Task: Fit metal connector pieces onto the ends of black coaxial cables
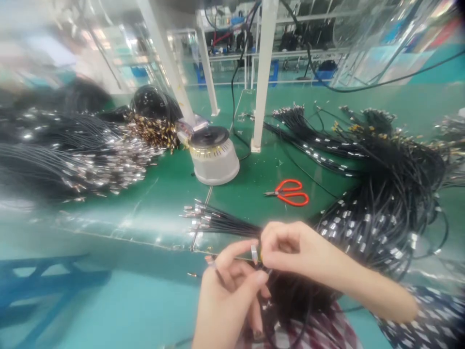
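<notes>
My left hand (232, 291) is closed round a thin black cable (220, 275), whose metal-tipped end (209, 260) sticks out by the index finger. Right beside it, my right hand (286, 247) is closed in a pinch, its fingertips against a small white label (254, 253). A bit of yellow shows at those fingertips; what exactly they grip is hidden. Behind both hands, a bundle of black cables (232, 224) lies on the bench with its metal ends to the left. More dark cables hang beneath my hands, over the lap.
Orange-handled scissors (290, 193) lie on the green bench (250, 174). Behind stands a round white device with a black top (216, 162), among white posts (263, 72). Cable heaps lie at left (90, 155) and right (385, 213). A blue stool (47, 286) is at lower left.
</notes>
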### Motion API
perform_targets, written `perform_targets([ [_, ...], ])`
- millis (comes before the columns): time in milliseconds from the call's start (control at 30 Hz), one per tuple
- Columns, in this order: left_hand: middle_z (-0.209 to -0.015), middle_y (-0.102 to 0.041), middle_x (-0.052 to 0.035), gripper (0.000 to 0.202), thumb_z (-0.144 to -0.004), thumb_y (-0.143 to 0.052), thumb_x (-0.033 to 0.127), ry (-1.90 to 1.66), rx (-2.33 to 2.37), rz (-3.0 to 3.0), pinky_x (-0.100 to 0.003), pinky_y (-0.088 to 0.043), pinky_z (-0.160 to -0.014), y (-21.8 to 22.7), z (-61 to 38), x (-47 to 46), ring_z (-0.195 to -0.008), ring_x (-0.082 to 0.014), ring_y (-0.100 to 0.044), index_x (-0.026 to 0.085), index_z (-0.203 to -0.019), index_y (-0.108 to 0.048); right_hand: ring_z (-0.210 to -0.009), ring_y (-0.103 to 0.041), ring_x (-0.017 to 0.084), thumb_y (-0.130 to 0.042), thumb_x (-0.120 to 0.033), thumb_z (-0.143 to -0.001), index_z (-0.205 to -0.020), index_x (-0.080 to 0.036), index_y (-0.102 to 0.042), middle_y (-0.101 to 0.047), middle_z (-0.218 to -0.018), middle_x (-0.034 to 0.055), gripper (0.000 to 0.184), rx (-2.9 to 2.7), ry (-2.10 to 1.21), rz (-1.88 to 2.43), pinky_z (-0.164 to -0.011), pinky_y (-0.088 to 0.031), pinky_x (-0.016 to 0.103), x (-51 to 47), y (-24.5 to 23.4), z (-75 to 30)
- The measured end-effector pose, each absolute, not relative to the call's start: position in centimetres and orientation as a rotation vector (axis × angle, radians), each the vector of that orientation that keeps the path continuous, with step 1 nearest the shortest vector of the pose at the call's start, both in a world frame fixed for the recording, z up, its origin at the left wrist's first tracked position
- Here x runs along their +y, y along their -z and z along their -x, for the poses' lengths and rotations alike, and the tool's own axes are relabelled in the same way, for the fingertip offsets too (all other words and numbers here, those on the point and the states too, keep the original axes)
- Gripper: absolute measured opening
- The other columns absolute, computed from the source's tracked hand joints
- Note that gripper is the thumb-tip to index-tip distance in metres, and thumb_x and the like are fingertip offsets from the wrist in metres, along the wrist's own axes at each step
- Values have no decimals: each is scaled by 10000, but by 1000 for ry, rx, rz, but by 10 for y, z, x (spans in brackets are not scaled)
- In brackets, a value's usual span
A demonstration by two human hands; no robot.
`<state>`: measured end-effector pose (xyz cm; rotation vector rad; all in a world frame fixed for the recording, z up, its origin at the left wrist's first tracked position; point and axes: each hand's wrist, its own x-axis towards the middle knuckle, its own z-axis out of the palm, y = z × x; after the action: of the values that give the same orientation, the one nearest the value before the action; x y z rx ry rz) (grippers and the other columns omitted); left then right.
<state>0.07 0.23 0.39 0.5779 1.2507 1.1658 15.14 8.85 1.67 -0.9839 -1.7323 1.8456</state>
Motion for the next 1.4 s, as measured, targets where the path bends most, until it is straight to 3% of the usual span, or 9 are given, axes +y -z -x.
perform_targets([
  [333, -544, -668, 5, 382, -732, -726, 232, -1125, 1345, -642, -152, -341, -318, -9, -6, 1, -273, -87, -513, 161, -1096, -633, -698, -534, 116, -715, -246, -781, -687, -163, -661, -598, -774, -5, 136, -1824, -1711, 1003, -664, -412, 250, 87, -21, -157],
  [667, -540, -657, 12, 352, -735, -707, 196, -1114, 1378, -683, -162, -338, -322, -10, -7, 2, -276, -89, -511, 168, -1081, -650, -700, -566, 130, -701, -230, -778, -660, -179, -653, -617, -758, -5, 136, -1882, -1635, 1068, -648, -440, 253, 86, -25, -158],
  [900, -538, -674, 5, 410, -721, -741, 268, -1097, 1345, -694, -168, -348, -300, -1, -4, 1, -272, -111, -531, 180, -1110, -645, -723, -585, 136, -701, -224, -781, -662, -187, -663, -629, -760, -1, 131, -1940, -1535, 1080, -666, -451, 256, 84, -26, -158],
  [1400, -548, -659, 16, 331, -747, -700, 197, -1106, 1373, -714, -165, -350, -327, -11, -9, 1, -286, -91, -523, 177, -1074, -654, -731, -580, 137, -693, -185, -764, -638, -192, -652, -621, -754, -7, 132, -1885, -1539, 1107, -679, -444, 258, 82, -25, -156],
])
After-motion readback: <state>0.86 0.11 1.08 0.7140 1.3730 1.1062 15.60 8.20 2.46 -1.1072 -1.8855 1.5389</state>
